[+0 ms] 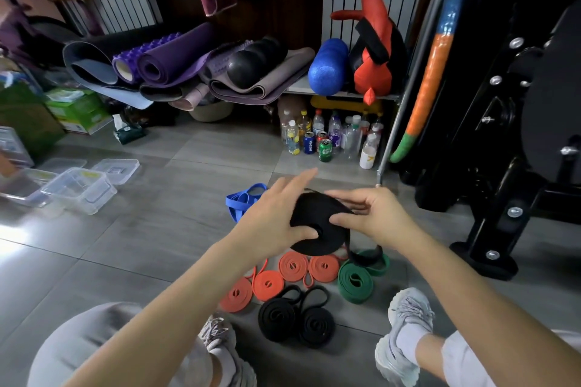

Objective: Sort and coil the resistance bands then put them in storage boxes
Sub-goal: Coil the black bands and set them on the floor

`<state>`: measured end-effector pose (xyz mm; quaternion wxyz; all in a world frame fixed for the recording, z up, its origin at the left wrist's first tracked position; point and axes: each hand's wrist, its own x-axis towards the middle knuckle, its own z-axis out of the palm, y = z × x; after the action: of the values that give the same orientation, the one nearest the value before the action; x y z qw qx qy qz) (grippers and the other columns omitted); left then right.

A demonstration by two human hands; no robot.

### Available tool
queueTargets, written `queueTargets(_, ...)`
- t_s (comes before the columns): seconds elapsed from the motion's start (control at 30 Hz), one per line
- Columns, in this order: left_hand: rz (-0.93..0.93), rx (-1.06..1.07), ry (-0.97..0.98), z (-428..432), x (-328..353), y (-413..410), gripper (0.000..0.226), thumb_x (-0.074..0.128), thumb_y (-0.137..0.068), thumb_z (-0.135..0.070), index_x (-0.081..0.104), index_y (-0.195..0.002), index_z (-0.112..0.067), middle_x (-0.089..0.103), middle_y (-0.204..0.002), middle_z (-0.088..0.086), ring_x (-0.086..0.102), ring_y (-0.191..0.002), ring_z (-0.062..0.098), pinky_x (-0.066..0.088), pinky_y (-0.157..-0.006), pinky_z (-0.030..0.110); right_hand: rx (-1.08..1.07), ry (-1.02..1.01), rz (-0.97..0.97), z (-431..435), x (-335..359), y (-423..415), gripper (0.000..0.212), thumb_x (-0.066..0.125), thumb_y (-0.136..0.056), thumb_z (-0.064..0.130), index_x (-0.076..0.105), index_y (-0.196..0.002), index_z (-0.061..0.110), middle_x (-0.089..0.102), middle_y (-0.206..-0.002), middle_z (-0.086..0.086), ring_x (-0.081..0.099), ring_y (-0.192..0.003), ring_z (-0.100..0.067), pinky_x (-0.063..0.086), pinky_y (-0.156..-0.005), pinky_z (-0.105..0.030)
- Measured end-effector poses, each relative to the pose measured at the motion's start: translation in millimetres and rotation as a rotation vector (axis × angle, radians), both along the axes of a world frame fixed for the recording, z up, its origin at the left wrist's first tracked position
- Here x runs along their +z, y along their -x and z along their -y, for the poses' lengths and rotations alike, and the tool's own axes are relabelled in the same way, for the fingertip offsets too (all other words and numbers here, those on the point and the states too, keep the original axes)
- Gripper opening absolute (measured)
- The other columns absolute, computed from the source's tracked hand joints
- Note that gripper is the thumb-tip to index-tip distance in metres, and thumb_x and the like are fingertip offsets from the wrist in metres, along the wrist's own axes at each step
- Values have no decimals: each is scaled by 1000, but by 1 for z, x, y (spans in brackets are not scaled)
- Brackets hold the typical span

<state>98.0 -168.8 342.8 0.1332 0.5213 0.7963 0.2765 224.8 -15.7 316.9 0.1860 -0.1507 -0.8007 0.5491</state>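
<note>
A wide black resistance band (316, 223) is wound into a large flat coil, held above the floor between both hands. My left hand (273, 217) supports its left side, thumb pressed near the coil's centre, forefinger stretched out. My right hand (374, 214) pinches the coil's right edge. A loose tail of the band hangs down toward the floor at the right. Below lie several coiled orange bands (294, 265), two coiled black bands (297, 319) and coiled green bands (355, 281). An uncoiled blue band (242, 199) lies behind my left hand.
Clear plastic storage boxes (78, 190) and lids (116, 170) stand on the floor at the left. Bottles and cans (330, 135) cluster under a shelf with rolled mats (176, 56). A black weight machine (509, 166) fills the right. My knees and shoes frame the bands.
</note>
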Motion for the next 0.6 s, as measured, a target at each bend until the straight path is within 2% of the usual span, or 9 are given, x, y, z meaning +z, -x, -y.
queueTargets(0.07,-172,-98,103,-5,3,0,82,70,-80,-21,22,-144,-38,48,-129,-2,51,-113,20,44,-92,34,25,-90,52,2,3,4,53,77,-73,4,65,-98,48,68,-97,23,64,-91,8,50,-86,-15)
queueTargets(0.13,-170,-105,131,-7,5,2,69,64,-84,-17,31,-142,-34,56,-124,-2,54,-110,21,43,-87,28,40,-119,78,0,5,6,53,78,-73,8,64,-93,55,69,-90,29,65,-93,5,51,-84,-17)
queueTargets(0.23,-50,-49,41,-4,-1,7,60,64,-85,-15,41,-138,-31,59,-126,-8,55,-111,14,43,-87,21,22,-28,63,-4,6,5,46,80,-71,12,55,-84,48,72,-86,22,67,-85,2,52,-73,-12)
queueTargets(0.33,97,-48,-80,1,-9,6,63,65,-84,-13,41,-133,-44,55,-125,-17,54,-113,7,42,-87,12,-34,-50,1,-6,4,3,46,79,-71,10,46,-71,41,73,-86,13,69,-87,-5,55,-77,-19)
queueTargets(0.4,157,-72,-157,4,-13,4,70,64,-85,-12,34,-125,-61,52,-124,-22,51,-116,4,42,-93,15,-50,-13,-53,-8,2,0,41,77,-71,2,49,-70,32,71,-91,12,69,-89,-7,55,-77,-21)
queueTargets(0.47,194,-72,-205,7,-18,3,72,61,-87,-11,31,-118,-69,51,-127,-21,49,-119,4,43,-98,23,-57,66,-94,-11,0,-5,32,74,-71,-6,56,-72,20,69,-96,9,69,-89,-5,55,-75,-20)
queueTargets(0.53,298,-39,-265,8,-24,3,71,60,-88,-8,36,-115,-70,53,-128,-17,50,-119,5,46,-97,26,-85,71,-129,-12,-3,-8,31,71,-72,-10,64,-76,20,68,-98,3,67,-88,-2,52,-79,-17)
queueTargets(0.6,440,32,-354,6,-30,3,70,61,-87,-2,45,-112,-65,57,-121,-23,54,-115,4,48,-93,23,-125,-15,-137,-12,-4,-10,39,73,-72,-7,68,-86,29,63,-99,3,63,-90,0,47,-85,-13)
